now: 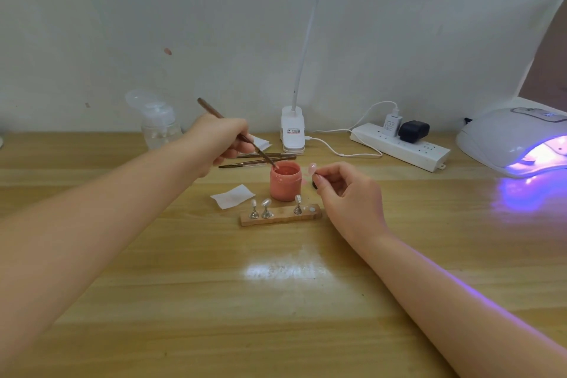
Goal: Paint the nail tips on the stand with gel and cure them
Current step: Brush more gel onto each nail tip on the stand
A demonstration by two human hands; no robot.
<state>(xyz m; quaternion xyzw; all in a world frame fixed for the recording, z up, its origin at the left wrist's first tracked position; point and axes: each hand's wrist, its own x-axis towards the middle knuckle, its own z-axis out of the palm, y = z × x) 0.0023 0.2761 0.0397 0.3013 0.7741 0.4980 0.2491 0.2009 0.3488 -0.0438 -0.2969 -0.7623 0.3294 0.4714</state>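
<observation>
1. The left hand [219, 144] grips a thin brown brush [236, 133] with curled fingers. The brush tip dips into the open pink round gel jar [285, 182].
2. The right hand [346, 193] pinches a small holder topped with a shiny pink nail tip [312, 168], just to the right of the jar.
3. The long wooden stand [280, 215] lies on the wooden table [276, 301], right in front of the jar. Three little metal holders stand on it, each with a pale nail tip [266, 203] on top. The right end of the stand shows a small round spot with no holder on it.
4. The white curing lamp [512, 141] sits far right on the table, and purple light glows from its opening.
5. Two more brown brushes [260, 160] lie behind the jar.
6. A small white wipe [233, 196] lies left of the jar.
7. A clear plastic pump bottle [159, 126] stands at the back left.
8. A white clip-on desk lamp [293, 129] and a white power strip [399, 146] sit by the wall.
</observation>
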